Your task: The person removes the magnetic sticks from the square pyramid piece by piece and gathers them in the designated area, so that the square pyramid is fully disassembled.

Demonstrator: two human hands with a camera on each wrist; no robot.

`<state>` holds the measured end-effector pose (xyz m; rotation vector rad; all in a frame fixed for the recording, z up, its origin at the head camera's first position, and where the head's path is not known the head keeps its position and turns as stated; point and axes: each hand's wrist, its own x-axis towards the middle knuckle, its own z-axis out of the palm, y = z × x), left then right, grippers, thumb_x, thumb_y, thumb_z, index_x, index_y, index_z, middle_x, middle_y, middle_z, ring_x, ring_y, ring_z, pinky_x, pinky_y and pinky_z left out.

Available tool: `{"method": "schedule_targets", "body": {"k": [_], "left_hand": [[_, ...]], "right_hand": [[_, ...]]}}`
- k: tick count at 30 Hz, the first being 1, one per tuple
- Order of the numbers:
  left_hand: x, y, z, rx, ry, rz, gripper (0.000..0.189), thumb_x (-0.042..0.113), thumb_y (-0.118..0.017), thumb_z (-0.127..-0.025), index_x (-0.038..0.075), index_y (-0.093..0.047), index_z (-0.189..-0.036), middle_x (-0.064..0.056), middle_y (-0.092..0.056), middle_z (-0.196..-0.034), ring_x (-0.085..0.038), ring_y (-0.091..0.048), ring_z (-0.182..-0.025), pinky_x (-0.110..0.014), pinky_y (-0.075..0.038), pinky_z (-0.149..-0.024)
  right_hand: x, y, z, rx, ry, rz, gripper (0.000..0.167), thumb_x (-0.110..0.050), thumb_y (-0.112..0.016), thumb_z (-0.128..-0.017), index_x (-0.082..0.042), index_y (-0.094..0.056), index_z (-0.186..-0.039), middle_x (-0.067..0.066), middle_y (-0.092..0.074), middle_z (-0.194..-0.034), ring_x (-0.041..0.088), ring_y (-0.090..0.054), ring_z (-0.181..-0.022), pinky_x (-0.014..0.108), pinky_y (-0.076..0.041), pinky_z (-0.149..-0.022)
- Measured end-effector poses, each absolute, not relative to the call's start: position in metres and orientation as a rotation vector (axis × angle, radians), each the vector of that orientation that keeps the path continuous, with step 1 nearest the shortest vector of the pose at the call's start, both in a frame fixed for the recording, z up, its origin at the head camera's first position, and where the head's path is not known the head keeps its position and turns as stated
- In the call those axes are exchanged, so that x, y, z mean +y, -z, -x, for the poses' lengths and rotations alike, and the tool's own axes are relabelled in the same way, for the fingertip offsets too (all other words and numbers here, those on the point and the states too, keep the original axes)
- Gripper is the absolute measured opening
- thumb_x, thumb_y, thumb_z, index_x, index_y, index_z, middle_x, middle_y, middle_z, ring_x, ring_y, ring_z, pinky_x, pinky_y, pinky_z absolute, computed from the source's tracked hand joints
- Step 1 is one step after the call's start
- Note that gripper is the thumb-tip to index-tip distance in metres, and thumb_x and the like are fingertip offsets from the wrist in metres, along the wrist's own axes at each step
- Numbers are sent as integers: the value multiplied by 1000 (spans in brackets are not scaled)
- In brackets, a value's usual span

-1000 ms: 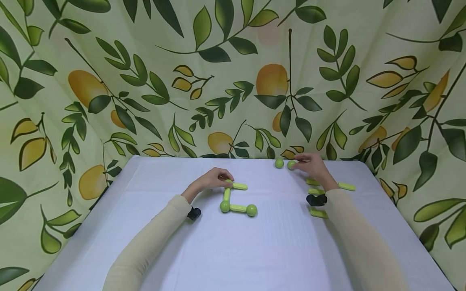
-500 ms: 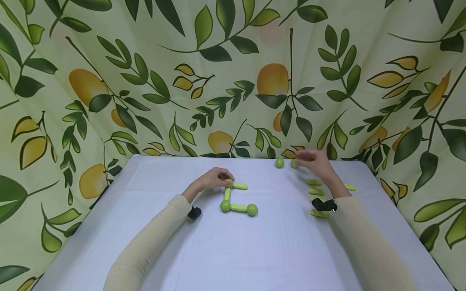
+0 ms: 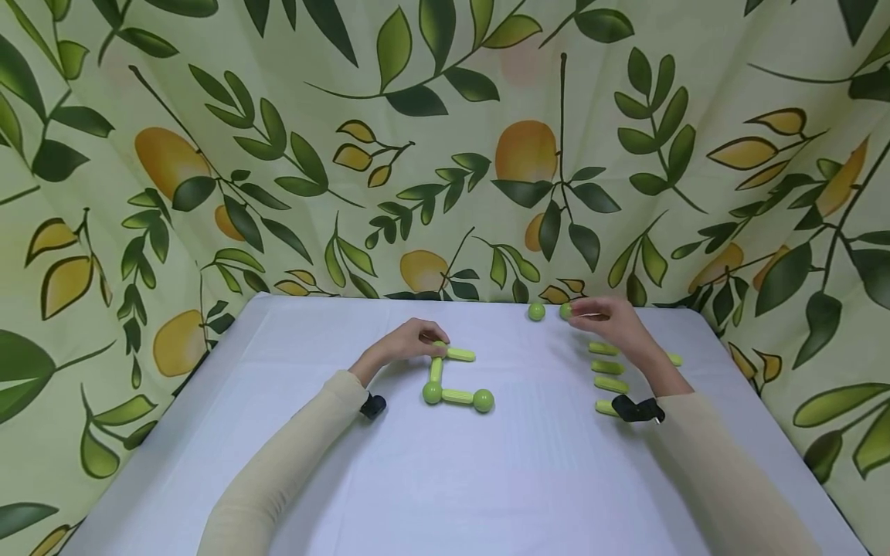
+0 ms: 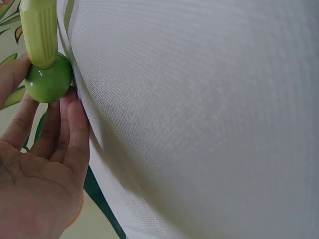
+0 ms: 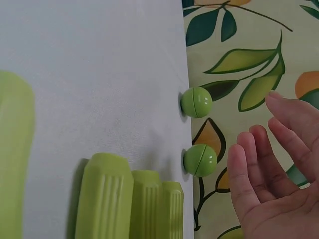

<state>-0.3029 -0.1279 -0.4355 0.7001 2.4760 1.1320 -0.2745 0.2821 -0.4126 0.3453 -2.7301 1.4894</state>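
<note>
A green ball (image 4: 48, 82), the far-left corner of a joined frame, sits between the thumb and fingers of my left hand (image 3: 412, 340). Two ridged green sticks meet at that ball, one running right (image 3: 460, 354), one running toward me (image 3: 436, 369). Nearer me, another ball (image 3: 433, 392) links to a stick (image 3: 457, 396) with a ball (image 3: 483, 400) at its right end. My right hand (image 5: 279, 179) holds nothing, its fingers loosely spread. It hovers beside a loose green ball (image 5: 201, 160) at the table's far edge; a second loose ball (image 5: 197, 102) lies left of it.
Several loose sticks (image 3: 608, 367) lie in a column below my right forearm. One more stick (image 3: 674, 360) shows partly behind that wrist. A white cloth covers the table (image 3: 445, 479); a leaf-patterned curtain (image 3: 445, 154) hangs behind its far edge.
My right hand, whose fingers were at the nearer loose ball a second ago, has shifted slightly right. That ball sits a little farther from its neighbour. My left hand stays in place.
</note>
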Motion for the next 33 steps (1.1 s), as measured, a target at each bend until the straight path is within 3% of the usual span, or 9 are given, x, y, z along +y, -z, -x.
{"method": "schedule_targets", "body": {"k": [7,15,23,33], "left_hand": [[-128,437,304,2471,-1131,-694,23,11,-75,-94,0,-72,-114,-3,-69,-110,-20,-62,-105,-34,-49,-95],[-129,437,302,2476,-1145,-706,25,11,-75,-94,0,-70,-116,-4,-67,-113,-21,-62,-106,-32,-51,-95],[-128,438,300,2508,-1114,-704,24,10,-75,-94,1,-70,-116,-4,-69,-112,-21,-61,-105,-32,-51,-93],[-127,438,298,2568,-1098,-642,23,12,-78,-92,5,-71,-113,-3,-68,-112,-21,-61,-104,-32,-51,-93]], "right_hand": [[280,420,263,-2751,-1562,-350,51,-29,-78,-93,3,-64,-129,21,-66,-124,28,-64,-108,29,-54,-85],[259,430,254,-2775,-1610,-464,45,-22,-78,-93,4,-66,-127,20,-67,-122,29,-63,-111,22,-52,-86],[232,438,248,-2725,-1747,-608,39,-8,-78,-91,11,-64,-123,25,-66,-119,30,-66,-105,27,-56,-83],[212,445,252,-2747,-1783,-624,41,-13,-78,-92,7,-65,-125,23,-65,-122,31,-64,-110,27,-54,-86]]}}
